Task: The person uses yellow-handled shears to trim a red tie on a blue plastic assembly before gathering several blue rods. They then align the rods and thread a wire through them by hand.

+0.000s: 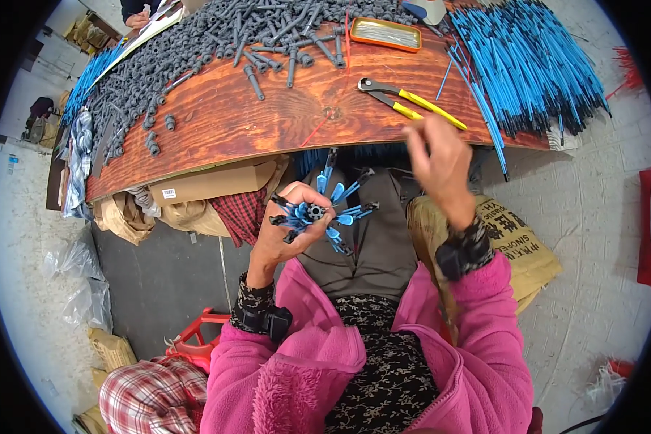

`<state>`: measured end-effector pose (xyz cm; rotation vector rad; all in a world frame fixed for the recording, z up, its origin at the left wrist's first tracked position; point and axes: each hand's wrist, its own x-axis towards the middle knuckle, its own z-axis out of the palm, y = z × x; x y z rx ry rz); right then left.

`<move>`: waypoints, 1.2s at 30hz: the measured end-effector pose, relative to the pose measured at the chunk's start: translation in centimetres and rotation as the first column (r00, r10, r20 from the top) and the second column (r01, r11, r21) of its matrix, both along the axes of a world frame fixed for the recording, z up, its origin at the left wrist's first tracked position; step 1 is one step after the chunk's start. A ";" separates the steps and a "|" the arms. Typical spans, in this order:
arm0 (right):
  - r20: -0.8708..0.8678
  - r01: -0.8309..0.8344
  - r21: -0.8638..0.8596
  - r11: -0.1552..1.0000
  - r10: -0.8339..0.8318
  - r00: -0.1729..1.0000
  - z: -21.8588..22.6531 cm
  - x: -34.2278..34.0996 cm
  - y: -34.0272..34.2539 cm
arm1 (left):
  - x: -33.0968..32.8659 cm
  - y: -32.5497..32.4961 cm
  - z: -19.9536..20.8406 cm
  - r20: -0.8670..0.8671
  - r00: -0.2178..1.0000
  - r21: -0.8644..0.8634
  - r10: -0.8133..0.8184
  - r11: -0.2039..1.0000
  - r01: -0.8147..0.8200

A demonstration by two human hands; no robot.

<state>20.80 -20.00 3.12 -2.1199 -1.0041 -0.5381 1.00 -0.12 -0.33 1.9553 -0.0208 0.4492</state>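
Left hand point(288, 240) pinches a blue-and-black plastic cluster of radiating spokes point(315, 211) above the lap point(380, 242), near the front edge of the reddish-brown wooden bench point(231, 129). Right hand point(443, 158) blurred, fingers partly curled, beside yellow-handled metal pincers point(421, 103); cannot tell whether it grips anything.

Left hand point(273, 237) holds blue rods point(338, 192), apparently around a hub point(316, 211).
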 end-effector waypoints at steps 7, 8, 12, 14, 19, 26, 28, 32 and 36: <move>0.221 0.048 -0.328 0.943 0.027 0.975 -1.0 5.4 -1.7 | 0.0 -0.5 0.8 -0.062 0.998 -0.020 0.012 1.000 -0.013; 0.212 0.039 -0.330 0.943 0.034 0.977 -1.2 5.4 -1.9 | -0.2 -0.5 0.7 -0.071 0.997 -0.022 0.019 1.000 -0.020; 0.226 0.076 -0.394 0.916 0.016 0.974 -0.9 6.1 -2.1 | -0.5 0.0 0.5 -0.069 0.997 -0.004 0.032 0.999 -0.032; -0.605 -0.151 -0.049 0.987 0.091 0.791 0.4 5.1 -3.0 | -0.8 0.1 0.8 -0.076 0.997 0.042 0.024 0.999 -0.021; -0.849 -0.404 0.397 0.824 0.497 0.178 -0.7 0.3 -6.6 | -0.8 0.8 0.2 -0.049 0.999 0.027 0.006 1.000 -0.005; -0.809 -0.809 -0.027 0.587 0.463 0.363 -2.1 -2.0 -6.7 | -0.9 -0.1 0.3 -0.130 0.991 -0.203 -0.023 0.979 -0.004; -0.810 -0.815 -0.112 0.569 0.423 0.407 -1.6 -2.3 -6.4 | -0.9 -0.2 0.1 -0.178 0.984 -0.373 -0.023 0.927 -0.046; -0.764 -0.807 -0.176 0.563 0.438 0.473 -1.7 -2.4 -5.9 | -0.4 0.3 0.2 -0.020 0.999 0.040 -0.036 0.999 0.037; -0.712 -0.796 -0.139 0.590 0.499 0.494 -2.0 -3.0 -6.0 | -0.3 -0.2 0.9 -0.046 0.999 0.129 0.001 0.992 0.005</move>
